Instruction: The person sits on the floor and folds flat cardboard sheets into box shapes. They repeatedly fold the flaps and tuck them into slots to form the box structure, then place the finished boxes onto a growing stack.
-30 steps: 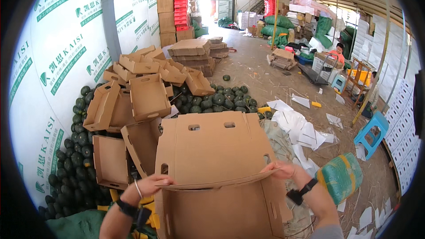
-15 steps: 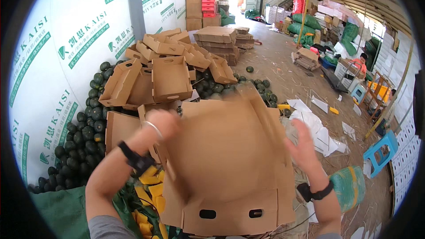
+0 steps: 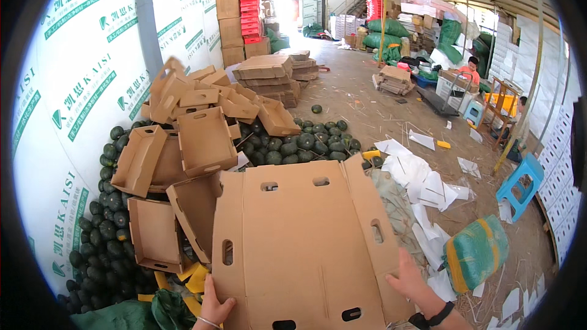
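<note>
A flat, unfolded cardboard box blank (image 3: 299,238) with oval hand holes lies in front of me, its side flaps tilted slightly up. My left hand (image 3: 214,305) grips its near left edge, thumb on top and fingers along the outside. At the right edge, my right hand (image 3: 411,276) holds the side flap with the thumb over the cardboard. Left of the blank, open folded cardboard trays (image 3: 208,140) are heaped on dark green round squashes (image 3: 306,143). One slightly blurred tray (image 3: 168,93) is at the top left of the heap.
Yellow pieces (image 3: 195,278) and green sacking (image 3: 122,316) lie by my left arm. White paper sheets (image 3: 422,177), a green wrapped bundle (image 3: 477,253) and a blue stool (image 3: 521,186) are on the right. Flat cardboard stacks (image 3: 266,76) stand farther back; a person (image 3: 469,73) sits far right.
A blurred folded tray was in front of me between my open hands; a tray now tops the heap at left. Both hands have come down to the blank's edges. My view has shifted right.
</note>
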